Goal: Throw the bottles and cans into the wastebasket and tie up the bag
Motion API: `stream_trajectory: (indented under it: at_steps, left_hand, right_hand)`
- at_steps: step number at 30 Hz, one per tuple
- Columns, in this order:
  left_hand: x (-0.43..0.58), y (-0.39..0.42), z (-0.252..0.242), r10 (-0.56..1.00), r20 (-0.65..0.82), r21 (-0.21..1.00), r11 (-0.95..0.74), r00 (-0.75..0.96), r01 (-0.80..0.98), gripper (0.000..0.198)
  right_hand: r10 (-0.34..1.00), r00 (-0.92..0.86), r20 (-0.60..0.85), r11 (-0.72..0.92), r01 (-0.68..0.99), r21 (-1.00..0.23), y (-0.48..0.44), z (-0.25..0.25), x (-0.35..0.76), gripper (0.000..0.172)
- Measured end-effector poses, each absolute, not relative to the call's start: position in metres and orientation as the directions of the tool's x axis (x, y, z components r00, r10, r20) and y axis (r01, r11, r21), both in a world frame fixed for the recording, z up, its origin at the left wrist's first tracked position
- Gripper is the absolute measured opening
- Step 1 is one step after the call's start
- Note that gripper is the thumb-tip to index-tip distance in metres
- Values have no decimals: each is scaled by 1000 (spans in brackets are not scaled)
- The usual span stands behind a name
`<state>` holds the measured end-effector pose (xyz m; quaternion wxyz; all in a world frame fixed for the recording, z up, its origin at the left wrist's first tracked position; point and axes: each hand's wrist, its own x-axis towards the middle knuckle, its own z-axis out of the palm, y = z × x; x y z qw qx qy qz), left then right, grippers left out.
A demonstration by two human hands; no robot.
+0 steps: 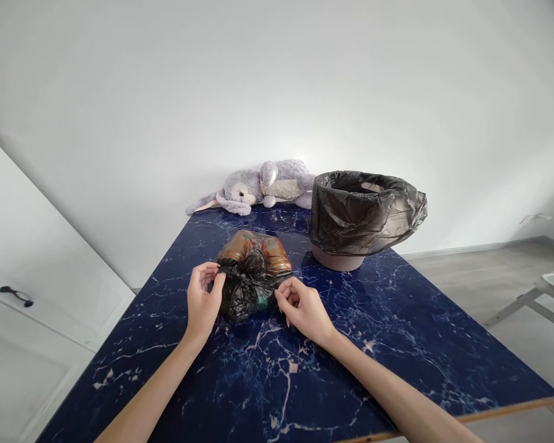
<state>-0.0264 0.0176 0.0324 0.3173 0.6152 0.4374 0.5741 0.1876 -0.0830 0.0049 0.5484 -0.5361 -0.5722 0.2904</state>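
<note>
A filled black plastic bag [248,277] lies on the blue marbled table [277,375]. Orange and green contents show through its thin film, but I cannot make out what they are. The gathered top of the bag faces me. My left hand [204,295] pinches the bag's film at its left side between thumb and fingers. At the right side, my right hand [301,304] is closed in a pinch on the film too. Behind and to the right stands a bin [337,258] with a dark bag liner [360,221] folded over its rim.
A grey plush bunny [258,184] lies on its side at the table's far edge, against the white wall. To the left is a white cabinet [37,258] with a black handle. A folding metal frame [530,301] stands on the floor at right.
</note>
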Motion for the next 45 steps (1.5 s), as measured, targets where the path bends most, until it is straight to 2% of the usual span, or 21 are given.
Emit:
stream_trajectory:
  at_steps: [5, 8, 13, 15, 17, 19, 20, 22, 25, 27, 29, 33, 35, 37, 40, 45]
  left_hand:
    - [-32, 34, 28, 962, 189, 978, -202, -199, -46, 34]
    - [-39, 45, 25, 959, 143, 983, -166, -245, -76, 34]
    - [-43, 47, 25, 941, 189, 979, -204, -282, -25, 31]
    - [-40, 38, 28, 923, 293, 956, -284, -250, 74, 35]
    - [-35, 26, 32, 854, 500, 847, -447, -143, 288, 40]
    - [-29, 13, 35, 719, 692, 604, -627, 67, 492, 42]
    - [-26, 7, 36, 649, 740, 474, -691, 178, 547, 41]
    - [-22, -1, 37, 551, 763, 303, -766, 338, 567, 35]
    - [-19, -6, 36, 500, 751, 212, -802, 432, 559, 25]
    - [-19, -6, 35, 514, 743, 230, -797, 428, 558, 20]
    - [-21, -5, 35, 569, 725, 307, -772, 388, 556, 16]
    - [-25, 0, 35, 762, 615, 626, -628, 202, 463, 18]
    - [-28, 7, 32, 853, 516, 794, -511, 80, 330, 21]
    - [-32, 17, 28, 910, 411, 903, -400, -51, 155, 22]
    - [-37, 35, 20, 936, 290, 955, -296, -200, -2, 23]
    - [-39, 41, 19, 924, 257, 965, -261, -283, 25, 23]
  right_hand:
    - [892, 338, 299, 176, 349, -920, -78, 0, 195, 15]
    - [877, 397, 270, 128, 348, -929, -76, -4, 199, 14]
    - [875, 415, 251, 121, 314, -942, -75, -7, 202, 18]
    - [886, 389, 251, 141, 289, -947, -76, -7, 200, 20]
    - [906, 340, 252, 167, 259, -951, -78, -5, 197, 24]
    - [925, 265, 272, 208, 247, -946, -81, -3, 194, 33]
    - [931, 216, 293, 234, 260, -937, -83, -2, 192, 39]
    - [936, 105, 337, 288, 322, -902, -86, 0, 190, 46]
    - [935, 1, 354, 323, 409, -853, -88, 1, 189, 38]
    - [938, 11, 346, 311, 418, -854, -87, 1, 189, 25]
    - [939, 42, 340, 295, 408, -864, -87, 1, 189, 16]
    - [937, 102, 335, 282, 346, -895, -86, 2, 187, 15]
    - [935, 152, 321, 274, 266, -924, -85, 2, 188, 20]
    - [928, 215, 304, 268, 182, -946, -83, 2, 190, 25]
    - [912, 303, 278, 259, 101, -961, -78, 0, 196, 33]
    - [894, 375, 246, 253, 33, -967, -74, -1, 200, 36]
